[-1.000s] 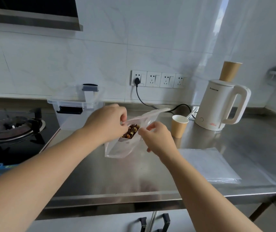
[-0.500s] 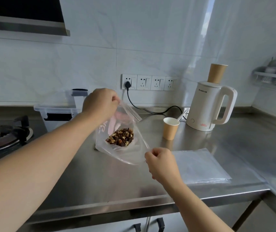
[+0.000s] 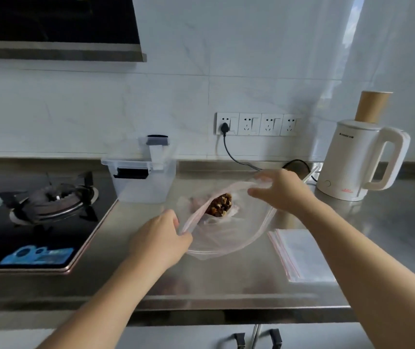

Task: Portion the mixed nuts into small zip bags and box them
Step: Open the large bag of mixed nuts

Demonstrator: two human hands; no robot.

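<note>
Large clear zip bag (image 3: 226, 233) on the worktop (image 3: 226, 278), just right of the plastic box (image 3: 142, 182) — mouth pulled wide, mixed nuts (image 3: 220, 206) heaped inside. Left hand (image 3: 161, 238) pinching the near rim; right hand (image 3: 282, 191) pinching the far rim — fingers curled.

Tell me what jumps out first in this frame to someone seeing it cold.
The big clear zip bag held open mid-counter, with the left hand pinching its near rim and the right hand gripping its far rim, and the dark mixed nuts piled inside. Next, the white kettle at right and the clear plastic box by the gas stove.
</note>
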